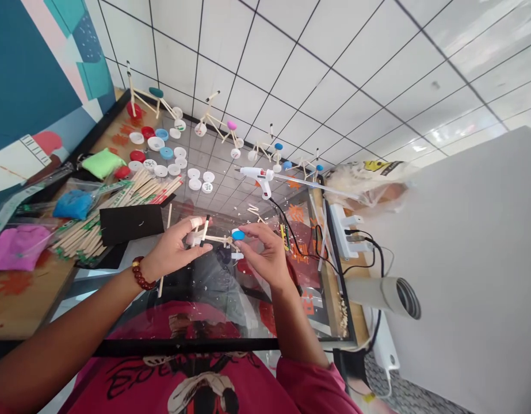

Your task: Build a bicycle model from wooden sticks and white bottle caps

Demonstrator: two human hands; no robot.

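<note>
Stick-and-cap model (216,237) sits between the two hands in the head view, over the glass tabletop (140,325), seemingly held at both ends to keep its thin sticks steady. The left hand (176,246) clamps thumb and fingers about the black-tipped crossbar (205,231); the right hand (267,253) pinches thumb and forefinger at the blue disc (238,235). A glue gun (260,175) lies beyond, probably placed for easy reach. Both forearms angle inward from the near edge, fingertips facing; whether either wrist rests on glass cannot be told.

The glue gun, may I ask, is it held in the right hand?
No, the glue gun rests on the table; the right hand holds a blue piece.
</note>
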